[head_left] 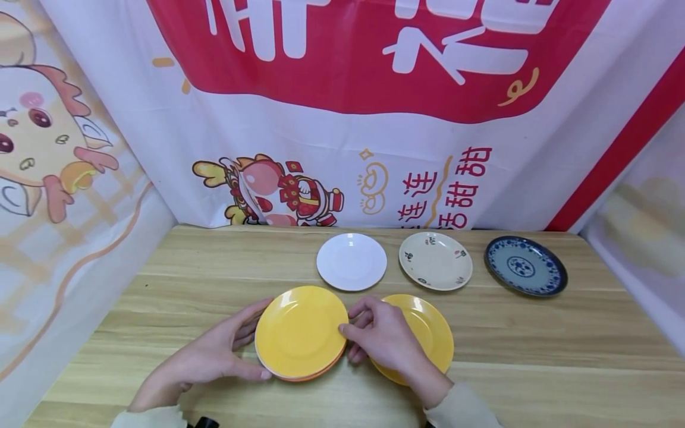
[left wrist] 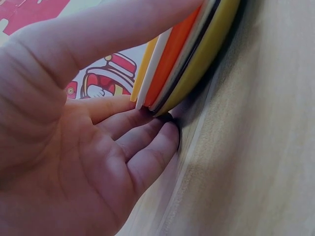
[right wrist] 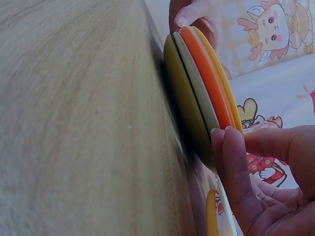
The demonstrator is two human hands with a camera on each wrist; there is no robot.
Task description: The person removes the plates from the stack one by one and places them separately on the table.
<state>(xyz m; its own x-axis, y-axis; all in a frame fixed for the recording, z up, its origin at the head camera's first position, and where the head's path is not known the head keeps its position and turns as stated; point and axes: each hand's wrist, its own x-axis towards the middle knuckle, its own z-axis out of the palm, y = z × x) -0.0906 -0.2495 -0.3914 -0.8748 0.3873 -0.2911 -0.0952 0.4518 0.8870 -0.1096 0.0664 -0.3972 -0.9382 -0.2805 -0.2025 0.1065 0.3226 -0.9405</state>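
A stack of plates (head_left: 301, 333) stands at the front middle of the table, a yellow plate on top. Edge-on in the left wrist view, white, orange (left wrist: 170, 59), pale and dark rims show below it, above a deeper yellow plate (left wrist: 206, 64). My left hand (head_left: 219, 351) is spread along the left side, thumb at the front rim, fairly straight fingertips (left wrist: 170, 132) low at the edge. My right hand (head_left: 382, 333) pinches the right rim, thumb on the top plate, fingertips (right wrist: 231, 135) against the rims below. Another yellow plate (head_left: 428, 333) lies partly hidden under the right forearm.
Behind the hands lie a white plate (head_left: 351, 261), a cream plate (head_left: 436, 261) with small motifs, and a blue patterned plate (head_left: 526, 266). A printed cloth (head_left: 332, 142) hangs along the back edge of the wooden table (head_left: 535, 345), with another printed cloth (head_left: 59, 178) at left.
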